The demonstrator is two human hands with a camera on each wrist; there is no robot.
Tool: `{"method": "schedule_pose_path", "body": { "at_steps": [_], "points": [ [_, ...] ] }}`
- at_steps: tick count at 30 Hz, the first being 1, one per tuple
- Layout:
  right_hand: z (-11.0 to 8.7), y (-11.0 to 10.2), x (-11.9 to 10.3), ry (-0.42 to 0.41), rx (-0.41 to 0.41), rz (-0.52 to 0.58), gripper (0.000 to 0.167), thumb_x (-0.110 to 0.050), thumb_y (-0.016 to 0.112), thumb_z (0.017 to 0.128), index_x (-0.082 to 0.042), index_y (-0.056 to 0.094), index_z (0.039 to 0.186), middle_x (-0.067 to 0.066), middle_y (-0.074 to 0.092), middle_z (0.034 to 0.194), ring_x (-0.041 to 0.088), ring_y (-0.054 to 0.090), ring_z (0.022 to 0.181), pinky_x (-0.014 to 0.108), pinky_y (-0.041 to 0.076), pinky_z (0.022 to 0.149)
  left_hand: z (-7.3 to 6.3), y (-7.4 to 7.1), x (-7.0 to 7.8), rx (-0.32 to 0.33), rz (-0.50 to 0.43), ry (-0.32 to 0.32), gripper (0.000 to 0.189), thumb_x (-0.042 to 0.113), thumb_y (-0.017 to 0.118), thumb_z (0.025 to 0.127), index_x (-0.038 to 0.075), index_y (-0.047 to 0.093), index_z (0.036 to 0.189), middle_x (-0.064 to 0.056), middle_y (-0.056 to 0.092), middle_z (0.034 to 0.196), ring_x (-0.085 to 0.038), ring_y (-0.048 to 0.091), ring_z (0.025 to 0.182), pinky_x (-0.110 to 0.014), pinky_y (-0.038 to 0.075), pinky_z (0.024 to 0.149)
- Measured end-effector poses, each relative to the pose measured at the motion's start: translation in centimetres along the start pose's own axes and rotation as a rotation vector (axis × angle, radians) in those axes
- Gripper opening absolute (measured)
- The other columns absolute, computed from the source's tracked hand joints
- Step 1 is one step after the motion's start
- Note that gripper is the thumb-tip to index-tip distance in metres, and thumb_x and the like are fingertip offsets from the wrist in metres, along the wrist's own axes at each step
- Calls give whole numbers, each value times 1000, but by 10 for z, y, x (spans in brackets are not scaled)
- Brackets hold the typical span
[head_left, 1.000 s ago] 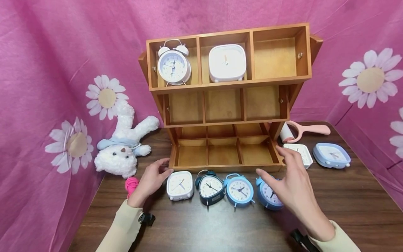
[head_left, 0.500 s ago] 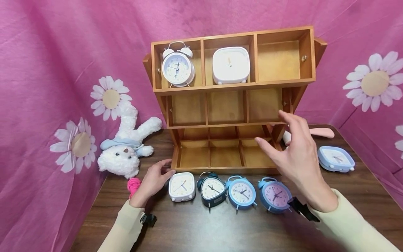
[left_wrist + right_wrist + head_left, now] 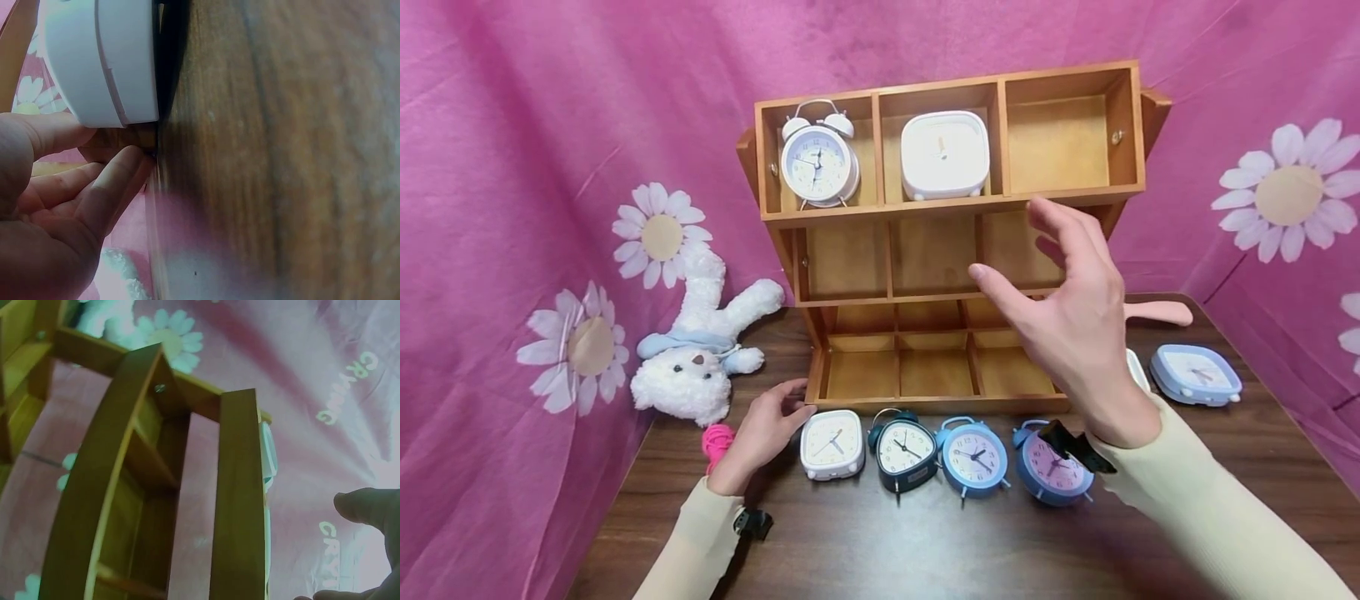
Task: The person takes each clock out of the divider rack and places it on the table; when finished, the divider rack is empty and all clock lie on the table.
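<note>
My right hand point(image 3: 1067, 308) is raised in front of the wooden shelf point(image 3: 951, 208), thumb and fingers spread apart, holding nothing. It overlaps the right part of the middle tier. On the table, my left hand point(image 3: 767, 433) rests at the shelf's lower left corner, with its fingers loosely bent. In the left wrist view its thumb is right at the side of a white square clock point(image 3: 103, 62). Along the shelf's front stand a dark triangular alarm clock point(image 3: 904, 454), a light blue alarm clock point(image 3: 973, 458) and a blue alarm clock with a pinkish face point(image 3: 1054, 471).
The top tier holds a white twin-bell alarm clock point(image 3: 820, 167) and a white rounded clock point(image 3: 945, 156). A white teddy bear point(image 3: 685, 379) and pink cord point(image 3: 717, 442) lie left. Right are a pale blue clock point(image 3: 1195, 375) and a pink handle point(image 3: 1161, 313). Pink fabric point(image 3: 625, 75) hangs behind.
My right hand has risen and moved left, from over the rightmost blue alarm clock to in front of the middle tier. My left hand stays at the shelf corner.
</note>
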State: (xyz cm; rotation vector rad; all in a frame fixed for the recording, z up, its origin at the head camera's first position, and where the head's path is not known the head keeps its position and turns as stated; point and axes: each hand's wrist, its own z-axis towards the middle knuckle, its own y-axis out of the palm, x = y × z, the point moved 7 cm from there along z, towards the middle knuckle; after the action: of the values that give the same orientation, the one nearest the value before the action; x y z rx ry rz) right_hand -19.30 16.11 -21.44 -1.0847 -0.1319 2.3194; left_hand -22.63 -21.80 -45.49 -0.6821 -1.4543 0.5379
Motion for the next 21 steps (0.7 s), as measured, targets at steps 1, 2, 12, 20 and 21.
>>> {"method": "schedule_pose_path", "body": {
  "at_steps": [1,2,12,20,21],
  "points": [
    [3,3,-3,6,2,22,77,-20,96,89,-8,63,157,11,65,153,23,62,143,21,48,121,0,0,0,0,-1,0,47,15,77,106,-2,67,148,-19,83,121,-30,80,113,-53,62,101],
    [5,6,-5,13,3,34,77,-20,96,89,-8,62,157,10,64,153,22,61,143,25,49,123,0,0,0,0,-2,2,47,15,77,106,-2,67,148,-19,83,121,-31,80,113,-53,62,101],
    [38,28,-13,48,86,139,73,-20,96,89,-6,65,154,13,66,144,17,63,137,26,52,122,-1,0,1,5,-5,10,46,15,77,106,-3,67,148,-19,83,120,-31,79,113,-55,62,103],
    [54,40,-12,92,103,125,79,-27,97,88,-5,63,155,15,64,148,19,63,141,24,50,123,-2,-1,2,3,-1,2,46,16,77,106,-2,67,148,-19,82,123,-31,79,114,-54,62,101],
    [56,42,-12,97,100,117,79,-27,97,88,-5,63,156,15,63,149,19,63,141,24,49,123,-2,-1,2,3,-2,1,46,16,77,106,-2,68,148,-19,82,124,-31,79,114,-54,62,102]
  ]
}}
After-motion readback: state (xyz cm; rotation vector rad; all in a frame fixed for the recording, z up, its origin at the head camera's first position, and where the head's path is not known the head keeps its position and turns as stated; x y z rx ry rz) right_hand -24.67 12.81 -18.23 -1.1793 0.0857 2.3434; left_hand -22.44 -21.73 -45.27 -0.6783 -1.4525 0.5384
